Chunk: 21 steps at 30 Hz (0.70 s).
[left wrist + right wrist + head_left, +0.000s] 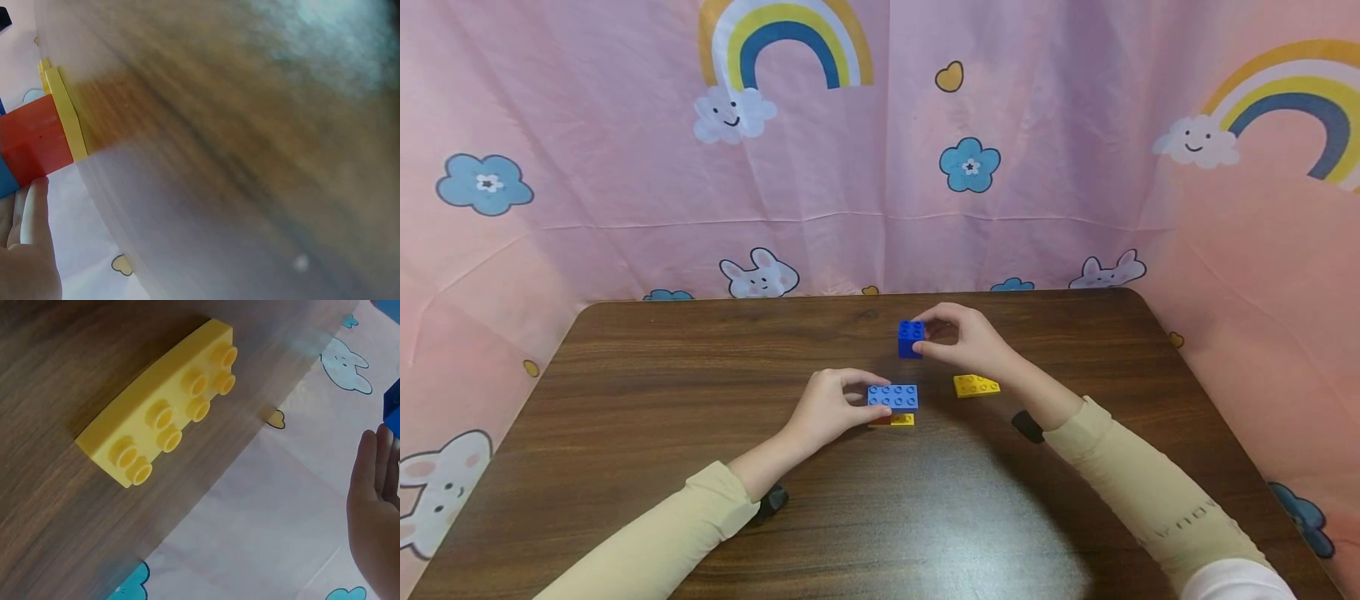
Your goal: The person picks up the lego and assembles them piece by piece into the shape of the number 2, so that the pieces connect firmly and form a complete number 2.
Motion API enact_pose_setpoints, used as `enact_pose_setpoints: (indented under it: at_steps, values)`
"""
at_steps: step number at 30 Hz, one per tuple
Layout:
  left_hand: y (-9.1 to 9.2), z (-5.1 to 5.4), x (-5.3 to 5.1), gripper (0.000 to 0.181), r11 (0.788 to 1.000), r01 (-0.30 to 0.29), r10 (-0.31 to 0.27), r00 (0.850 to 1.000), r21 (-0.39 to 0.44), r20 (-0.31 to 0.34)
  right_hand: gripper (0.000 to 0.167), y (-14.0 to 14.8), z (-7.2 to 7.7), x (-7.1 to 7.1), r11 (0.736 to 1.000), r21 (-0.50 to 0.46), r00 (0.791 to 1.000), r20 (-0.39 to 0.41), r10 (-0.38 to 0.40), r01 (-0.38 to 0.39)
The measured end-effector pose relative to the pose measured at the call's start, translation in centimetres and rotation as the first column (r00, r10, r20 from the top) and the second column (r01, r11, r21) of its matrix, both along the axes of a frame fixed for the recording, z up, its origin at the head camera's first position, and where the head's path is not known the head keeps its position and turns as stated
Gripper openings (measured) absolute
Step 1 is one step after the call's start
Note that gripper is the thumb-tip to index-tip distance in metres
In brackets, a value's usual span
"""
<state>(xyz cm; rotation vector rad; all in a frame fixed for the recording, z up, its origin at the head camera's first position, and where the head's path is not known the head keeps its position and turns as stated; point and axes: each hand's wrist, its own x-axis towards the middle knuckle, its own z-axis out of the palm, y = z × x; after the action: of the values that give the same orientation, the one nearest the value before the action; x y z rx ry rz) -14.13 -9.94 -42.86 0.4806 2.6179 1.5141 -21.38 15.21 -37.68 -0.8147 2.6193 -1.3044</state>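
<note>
With thumb and fingers, my left hand [827, 408] holds a light blue brick [892, 396] by its left end. Beneath that brick sit a red brick [37, 137] and a flat yellow brick [904, 419], stacked at the table surface. Farther back, my right hand [966, 337] pinches a small dark blue brick [912, 340] from its right side, studs facing up. A gap separates the dark blue brick from the stack. Only a corner of the dark blue brick shows in the right wrist view, beside the fingers [364, 469].
Another yellow brick [976, 386] lies on the brown wooden table [700, 350], below the right wrist and right of the stack. A pink patterned curtain [850, 183] hangs behind the table and along its sides.
</note>
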Motion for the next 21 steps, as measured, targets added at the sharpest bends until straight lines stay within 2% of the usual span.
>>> enact_pose_setpoints:
  at_steps: [10, 16, 21]
  values:
    - [0.0, 0.0, 0.1, 0.03, 1.0, 0.0, 0.0, 1.0, 0.02, 0.015, 0.035, 0.6, 0.5, 1.1, 0.999, -0.02, 1.0, -0.006, 0.029, -0.029]
    - [0.0, 0.0, 0.1, 0.03, 1.0, -0.003, 0.002, 1.0, 0.027, 0.022, 0.034, 0.8, 0.5, 1.9, 1.0, -0.003, 0.999, 0.014, 0.028, -0.028]
    - [0.0, 0.0, 0.1, 0.03, 0.999, 0.0, -0.001, 1.0, 0.034, 0.016, 0.034, 0.9, 0.4, 2.4, 0.999, -0.01, 0.999, 0.001, 0.053, -0.053]
